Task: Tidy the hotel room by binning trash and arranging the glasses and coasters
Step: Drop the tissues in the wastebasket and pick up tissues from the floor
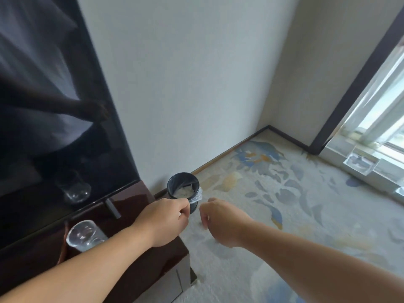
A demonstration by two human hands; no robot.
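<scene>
A small black bin (175, 182) with a clear liner stands on the carpet by the wall, with crumpled white paper (185, 191) inside. My left hand (166, 219) hovers just in front of the bin, fingers curled into a fist, and a speck of white scrap (180, 213) shows between them. My right hand (220, 219) hangs beside it over the carpet with loosely curled fingers that hold nothing I can see. A clear glass (84, 235) stands on a brown coaster (65, 239) on the dark cabinet, partly behind my left forearm.
A dark wooden cabinet (157, 267) carries a large black TV (54, 106) on a metal foot (112, 207). Patterned carpet (295, 204) runs to the wall corner. A window (380, 119) with a low sill is at the right.
</scene>
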